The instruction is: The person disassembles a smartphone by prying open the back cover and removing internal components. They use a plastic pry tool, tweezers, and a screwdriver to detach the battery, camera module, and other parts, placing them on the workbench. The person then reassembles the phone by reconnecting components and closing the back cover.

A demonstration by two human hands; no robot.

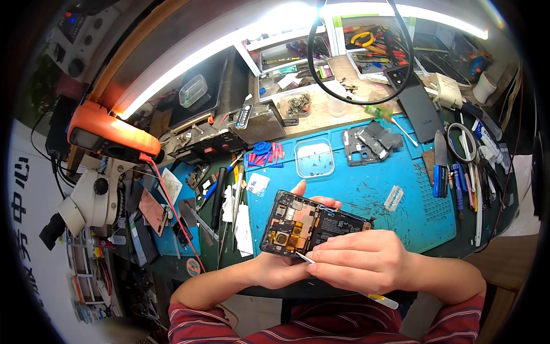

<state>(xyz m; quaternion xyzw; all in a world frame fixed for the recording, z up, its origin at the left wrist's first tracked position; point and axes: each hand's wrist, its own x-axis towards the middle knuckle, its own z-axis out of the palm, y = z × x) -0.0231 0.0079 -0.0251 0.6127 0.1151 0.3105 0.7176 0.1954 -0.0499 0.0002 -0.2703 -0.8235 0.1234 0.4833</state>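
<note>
My left hand (279, 272) supports an opened smartphone (293, 217) from below, its thumb and fingertips showing along the far edge. The phone's back is off, baring the circuit board, copper-coloured flex parts, a camera module and the black battery. My right hand (366, 261) is closed around slim metal tweezers (384, 300). Their pointed tip touches or hovers just over the phone's near edge, beside the camera module; which of the two, I cannot tell. The tweezers' flat end sticks out below my right palm.
A blue work mat (366, 189) bears a clear tray of tiny screws (314, 158), black phone covers (369, 143) and a small clear strip (393, 198). Screwdrivers and a knife (440, 166) lie right. An orange-headed device (114, 135) stands left; a black ring (310, 51) hangs overhead.
</note>
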